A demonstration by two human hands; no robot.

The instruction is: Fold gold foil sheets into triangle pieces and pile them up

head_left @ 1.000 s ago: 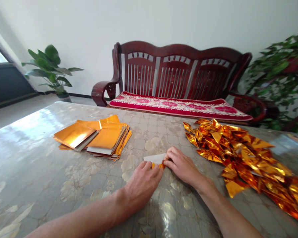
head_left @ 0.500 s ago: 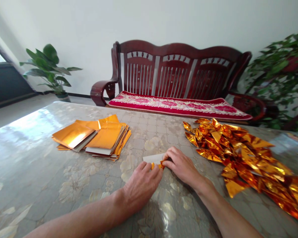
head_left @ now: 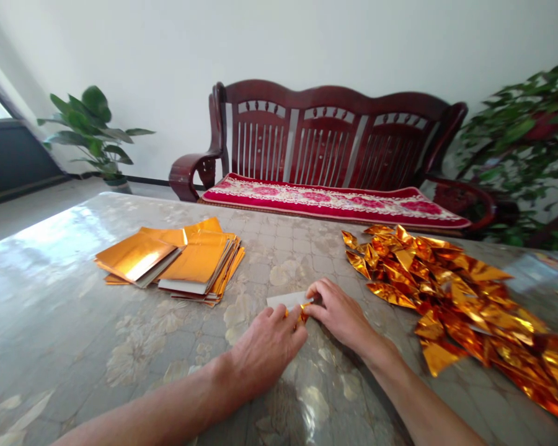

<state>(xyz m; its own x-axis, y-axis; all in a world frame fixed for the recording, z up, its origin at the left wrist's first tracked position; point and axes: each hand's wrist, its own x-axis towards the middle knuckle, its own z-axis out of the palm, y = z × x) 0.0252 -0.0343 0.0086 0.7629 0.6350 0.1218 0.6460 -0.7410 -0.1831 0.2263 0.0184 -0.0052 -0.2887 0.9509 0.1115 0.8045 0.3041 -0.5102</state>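
Note:
A sheet of gold foil paper (head_left: 286, 300), pale side up with a gold part folded over at its near edge, lies on the table between my hands. My left hand (head_left: 270, 339) is closed on the near edge, its fingertips pressing the gold part. From the right, my right hand (head_left: 337, 311) pinches the same sheet, thumb and forefinger at its right end. The fingers hide much of the fold. Left of my hands lies a stack of flat gold foil sheets (head_left: 195, 257); to the right is a heap of folded gold foil pieces (head_left: 446, 291).
The table (head_left: 158, 334) has a glossy floral cover. Beyond its far edge stands a dark red wooden bench (head_left: 325, 133) with a red patterned cushion (head_left: 316, 197). Potted plants (head_left: 90, 127) stand at both sides. A clear plastic bag (head_left: 539, 269) lies at the far right.
My left thumb has shifted slightly, and my right fingers have moved a little over the sheet's right end. Both hands still grip the paper; the view has tilted slightly.

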